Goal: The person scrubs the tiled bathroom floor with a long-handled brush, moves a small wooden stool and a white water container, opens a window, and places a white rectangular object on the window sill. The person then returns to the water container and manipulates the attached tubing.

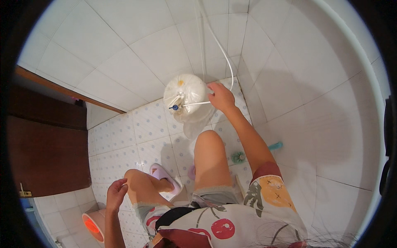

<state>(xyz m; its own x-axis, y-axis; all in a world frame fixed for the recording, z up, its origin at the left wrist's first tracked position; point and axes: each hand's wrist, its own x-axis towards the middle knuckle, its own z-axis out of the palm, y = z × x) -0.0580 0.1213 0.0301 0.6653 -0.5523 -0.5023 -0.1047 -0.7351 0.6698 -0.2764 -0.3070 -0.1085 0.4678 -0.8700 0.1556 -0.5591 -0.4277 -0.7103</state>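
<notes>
My right hand point(221, 96) reaches forward, its fingers curled round a thin white hose point(197, 103). One end of that hose runs left to a small blue fitting point(174, 107) on top of a round, whitish container point(192, 85). Clear, crumpled plastic point(194, 128) covers the container and spreads onto the floor at its near side. Beyond my hand, the hose bends and climbs the wall. My left hand point(117, 194) rests beside my left knee, its fingers loosely folded, and I see nothing in it.
Pale tiled walls point(153, 49) meet the patterned tile floor point(151, 130) behind the container. A green brush point(238, 157) with a blue handle lies by my right forearm. A lilac slipper point(166, 177) is on my foot. An orange-and-white bucket point(94, 226) and a brown door point(45, 153) are left.
</notes>
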